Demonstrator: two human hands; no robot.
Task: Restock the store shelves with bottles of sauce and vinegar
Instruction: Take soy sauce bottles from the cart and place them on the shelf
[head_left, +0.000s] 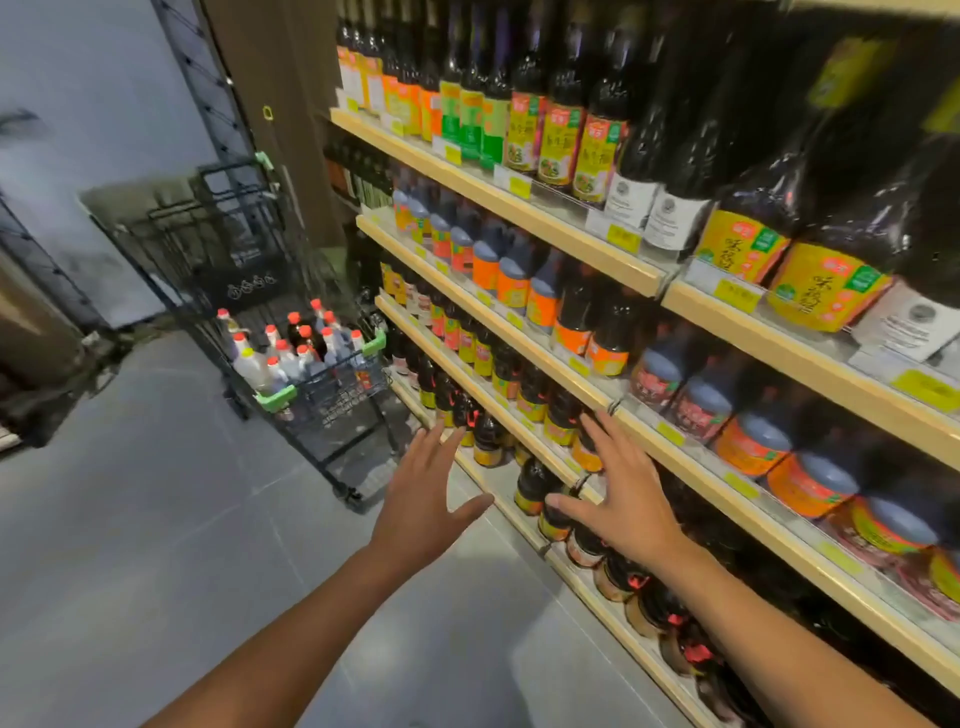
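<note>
Two bare hands reach out ahead of the person, both with fingers spread and straight, neither holding anything. The left hand (423, 493) hangs in the air over the grey floor (156, 519), just off the front edge of the lower shelves. The right hand (618, 493) is in front of the lower shelf rail (524, 415), its fingertips (592, 423) up by the dark bottles with yellow and orange labels (558, 415); whether it touches them I cannot tell. Just beside its thumb stands a dark bottle with a yellow label (532, 486) on the bottom shelf.

The shelving (597, 260) runs along the right, four pale wooden rails deep with sauce bottles: tall dark ones with green, yellow and red labels on top, squat grey-capped jugs with orange labels (511, 283) below, more dark bottles under those.

Well apart from both hands, further down the aisle to the left, a dark wire shopping cart (332, 410) with green corner guards is parked against the shelf end. Its basket holds a cluster of red-capped bottles (291, 348), some clear, some dark, standing upright. The left hand is the nearer one to the cart, with open floor between them.
</note>
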